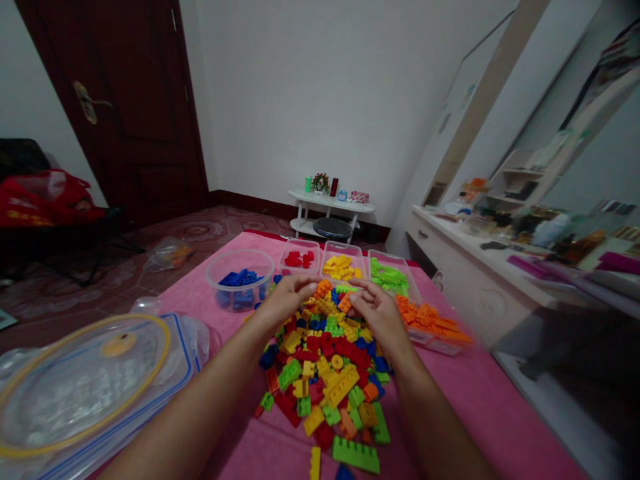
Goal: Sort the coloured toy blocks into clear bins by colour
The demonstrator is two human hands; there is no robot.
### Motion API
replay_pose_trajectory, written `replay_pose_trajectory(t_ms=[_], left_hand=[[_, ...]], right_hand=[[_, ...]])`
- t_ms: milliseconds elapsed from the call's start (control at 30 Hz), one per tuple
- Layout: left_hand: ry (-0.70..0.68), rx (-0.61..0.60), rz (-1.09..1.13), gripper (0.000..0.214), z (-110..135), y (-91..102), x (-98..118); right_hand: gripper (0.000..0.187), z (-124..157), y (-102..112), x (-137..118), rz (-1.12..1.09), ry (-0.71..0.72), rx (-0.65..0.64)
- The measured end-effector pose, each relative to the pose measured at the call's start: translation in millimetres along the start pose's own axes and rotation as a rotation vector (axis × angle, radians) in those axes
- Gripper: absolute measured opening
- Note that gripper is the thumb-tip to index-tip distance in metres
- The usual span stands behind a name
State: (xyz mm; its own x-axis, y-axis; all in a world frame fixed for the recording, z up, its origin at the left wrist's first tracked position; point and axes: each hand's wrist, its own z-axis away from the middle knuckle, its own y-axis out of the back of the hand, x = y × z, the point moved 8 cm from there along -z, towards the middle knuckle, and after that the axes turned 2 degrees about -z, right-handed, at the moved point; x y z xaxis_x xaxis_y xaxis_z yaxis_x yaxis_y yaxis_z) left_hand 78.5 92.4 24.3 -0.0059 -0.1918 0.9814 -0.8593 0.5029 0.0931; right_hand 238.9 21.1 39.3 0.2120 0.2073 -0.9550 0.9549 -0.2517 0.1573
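A mixed heap of plastic toy building bricks (pixel 325 367) in red, yellow, green, blue and orange lies on the pink cloth in front of me. At the far side of the heap, my left hand (pixel 289 299) has its fingertips closed at an orange brick (pixel 323 288). My right hand (pixel 376 305) pinches another orange brick (pixel 345 303) between thumb and fingers. Both hands are close together above the heap, and some fingers are hidden.
Sorted bricks fill a round tub of blue (pixel 240 283) and boxes of red (pixel 299 259), yellow (pixel 342 267), green (pixel 389 275) and orange (pixel 433 323). A yellow-rimmed clear lid (pixel 90 380) lies on plastic bags at left. A cluttered dresser (pixel 450 253) stands right.
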Motion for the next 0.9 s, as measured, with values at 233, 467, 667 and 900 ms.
replay_pose_trajectory(t_ms=[233,467,667,900], left_hand=[[0.393,-0.003,0.733,0.025,12.0,-22.7,-18.3],[0.576,0.180,1.149,0.024,13.4,-37.6,-33.0],[0.590,0.239,1.191,0.017,15.7,-34.0,-27.2],[0.556,0.220,1.123,0.010,12.0,-24.6,-34.9]], right_hand=[[0.039,11.6,-23.3,-18.1,-0.039,-0.034,-0.140],[0.038,11.2,-24.3,-12.6,-0.009,-0.036,-0.120],[0.037,-2.7,17.1,-8.0,0.165,-0.040,0.001],[0.036,0.6,138.8,-21.2,1.095,-0.063,0.473]])
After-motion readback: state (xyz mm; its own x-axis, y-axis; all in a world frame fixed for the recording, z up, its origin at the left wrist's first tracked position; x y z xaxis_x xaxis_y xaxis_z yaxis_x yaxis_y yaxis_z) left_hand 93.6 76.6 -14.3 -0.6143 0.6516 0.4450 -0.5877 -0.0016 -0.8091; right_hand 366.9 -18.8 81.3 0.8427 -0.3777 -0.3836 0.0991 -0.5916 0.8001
